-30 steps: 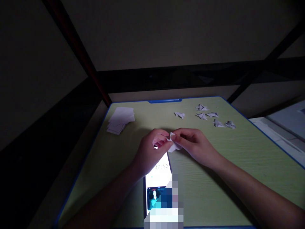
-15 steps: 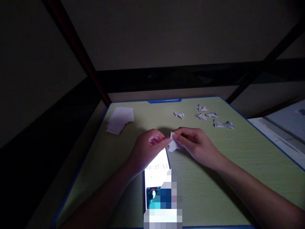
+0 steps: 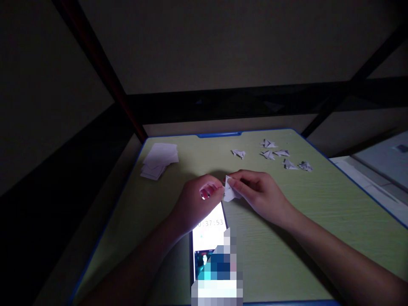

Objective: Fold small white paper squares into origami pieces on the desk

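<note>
A small piece of folded white paper [image 3: 230, 191] is pinched between both my hands just above the green table [image 3: 318, 212]. My left hand [image 3: 197, 204] grips its left edge with curled fingers. My right hand [image 3: 258, 193] holds its right side between thumb and fingertips. Directly below my left hand lies a lit phone [image 3: 210, 238] with a timer on its screen.
A loose stack of white paper squares [image 3: 157, 160] lies at the table's far left. Several finished folded paper shapes [image 3: 280, 155] lie scattered at the far right. The table has a blue rim [image 3: 219, 134]. Dark bed-frame bars [image 3: 223, 102] stand behind it.
Both hands have shifted slightly left and closer together on the paper. My left fingers have curled in tighter against its edge.
</note>
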Available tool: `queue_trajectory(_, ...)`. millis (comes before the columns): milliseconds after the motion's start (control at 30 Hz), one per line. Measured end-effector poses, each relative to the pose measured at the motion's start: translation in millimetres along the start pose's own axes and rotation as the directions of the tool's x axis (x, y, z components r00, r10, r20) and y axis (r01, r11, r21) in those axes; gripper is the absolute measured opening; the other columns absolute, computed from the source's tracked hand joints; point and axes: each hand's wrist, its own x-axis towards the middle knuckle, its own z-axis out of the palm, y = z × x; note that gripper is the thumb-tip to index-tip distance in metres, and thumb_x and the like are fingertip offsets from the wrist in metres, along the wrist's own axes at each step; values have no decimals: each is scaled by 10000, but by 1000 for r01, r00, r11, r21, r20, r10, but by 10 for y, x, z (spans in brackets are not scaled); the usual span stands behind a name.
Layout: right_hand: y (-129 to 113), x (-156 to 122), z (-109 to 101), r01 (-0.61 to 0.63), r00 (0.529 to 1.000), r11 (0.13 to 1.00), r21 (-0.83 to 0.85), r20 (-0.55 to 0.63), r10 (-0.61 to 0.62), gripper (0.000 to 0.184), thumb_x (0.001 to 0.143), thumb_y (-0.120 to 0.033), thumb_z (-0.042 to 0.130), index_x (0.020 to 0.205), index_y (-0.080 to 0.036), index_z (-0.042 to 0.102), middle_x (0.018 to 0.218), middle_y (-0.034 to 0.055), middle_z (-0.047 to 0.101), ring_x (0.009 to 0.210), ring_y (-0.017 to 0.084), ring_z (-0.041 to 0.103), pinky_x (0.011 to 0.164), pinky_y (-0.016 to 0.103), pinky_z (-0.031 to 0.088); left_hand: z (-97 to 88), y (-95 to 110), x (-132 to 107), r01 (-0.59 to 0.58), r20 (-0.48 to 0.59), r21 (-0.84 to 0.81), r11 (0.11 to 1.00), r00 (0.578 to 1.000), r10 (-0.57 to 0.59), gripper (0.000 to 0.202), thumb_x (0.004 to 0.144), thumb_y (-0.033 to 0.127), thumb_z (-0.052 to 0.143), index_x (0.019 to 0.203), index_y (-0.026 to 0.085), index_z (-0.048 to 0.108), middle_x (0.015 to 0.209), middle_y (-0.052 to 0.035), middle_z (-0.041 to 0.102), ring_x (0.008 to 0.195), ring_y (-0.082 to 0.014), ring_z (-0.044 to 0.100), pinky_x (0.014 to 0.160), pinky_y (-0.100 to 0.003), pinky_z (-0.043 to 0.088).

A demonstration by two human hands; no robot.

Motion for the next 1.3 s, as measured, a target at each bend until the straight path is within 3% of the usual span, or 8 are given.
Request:
queue_trajectory(167, -12, -14, 4, 79, 997, 991, -109, 22, -77, 185, 834, -216, 515, 854, -159, 689, 728, 30, 640, 656, 144, 558, 594, 290, 412, 20, -13, -27, -88, -24, 119, 989, 996, 91, 16, 743, 140, 571, 737, 150, 582, 659, 8, 614, 581, -87, 533, 527, -199, 421)
queue_trajectory(400, -5, -25, -9, 23, 997, 1000, 10, 74, -24, 187, 826, -192, 512, 874, -176, 692, 751, 30, 652, 665, 144, 556, 579, 286, 413, 51, -26, -43, -71, -51, 119, 990, 996, 78, 21, 748, 147, 573, 741, 166, 567, 639, 14, 613, 561, -89, 541, 504, -192, 425)
queue_trajectory(600, 75, 8, 24, -46, 999, 966, 255, 11, 45, 156, 779, -242, 610, 910, -167, 646, 654, -11, 598, 565, 102, 509, 510, 245, 383, 60, 0, 7, 50, -108, -102, 994, 992, -61, 108, 724, 159, 600, 819, 157, 548, 749, -27, 639, 677, -124, 608, 601, -233, 491)
queue_trajectory(767, 81, 11, 42, 2, 998, 935, 354, -62, 21, 137, 764, -236, 644, 858, -164, 576, 625, -18, 582, 553, 97, 510, 499, 241, 378, 43, 69, 30, 136, 38, -318, 938, 991, -131, 122, 767, 214, 550, 854, 135, 578, 719, -28, 629, 658, -125, 606, 559, -225, 499)
queue_trajectory(1000, 46, -24, 39, 69, 997, 949, 309, -38, -60, 71, 783, -189, 604, 777, -180, 534, 753, 11, 566, 655, 115, 512, 568, 262, 399, 13, 33, 39, 188, 48, -372, 909, 982, -183, 183, 793, 280, 554, 888, 139, 621, 746, -35, 645, 639, -117, 597, 497, -194, 467)
queue_trajectory(1133, 32, -46, 17, 151, 987, 943, 296, 3, -159, 77, 790, -129, 563, 799, -200, 535, 807, 15, 544, 736, 142, 519, 628, 293, 408, -8, 11, 56, 262, 97, -476, 840, 964, -246, 277, 834, 367, 482, 884, 133, 621, 690, -37, 630, 565, -106, 577, 463, -200, 437)
queue_trajectory(1300, 37, -51, -6, 213, 973, 946, 244, 37, -228, 131, 763, -85, 556, 784, -215, 552, 888, 29, 518, 842, 177, 525, 679, 321, 415, -25, 34, 57, 255, 113, -428, 867, 967, -229, 205, 724, 227, 604, 906, 132, 606, 732, -35, 655, 587, -110, 591, 493, -207, 455)
